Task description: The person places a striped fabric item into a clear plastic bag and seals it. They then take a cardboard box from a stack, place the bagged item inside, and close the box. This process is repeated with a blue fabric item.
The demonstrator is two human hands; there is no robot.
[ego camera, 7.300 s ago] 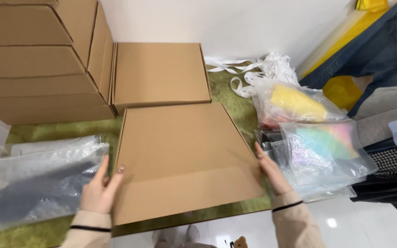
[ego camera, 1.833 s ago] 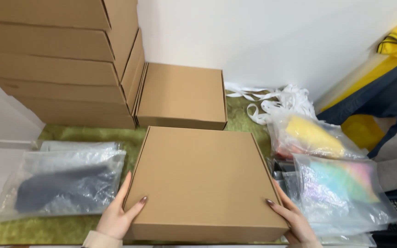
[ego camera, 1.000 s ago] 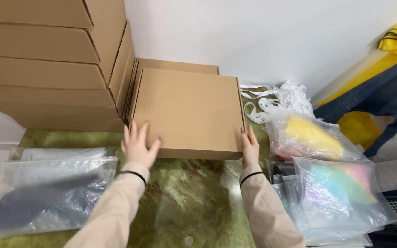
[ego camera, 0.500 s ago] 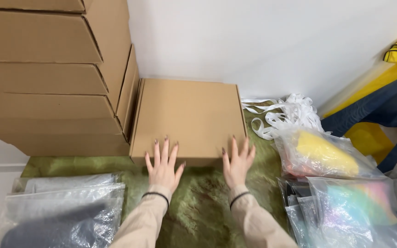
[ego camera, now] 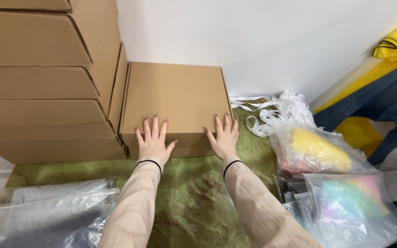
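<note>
Both hands lie flat, fingers spread, on the near edge of the top box (ego camera: 176,98) at the centre of the frame: left hand (ego camera: 154,141) and right hand (ego camera: 224,138), apart, gripping nothing. A second ago they held this box by its sides, nearer the camera; now it sits on the other flat box against the wall, beside the tall stack (ego camera: 42,82) at upper left. The green mat (ego camera: 194,193) below lies bare, bags (ego camera: 341,206) to its right.
</note>
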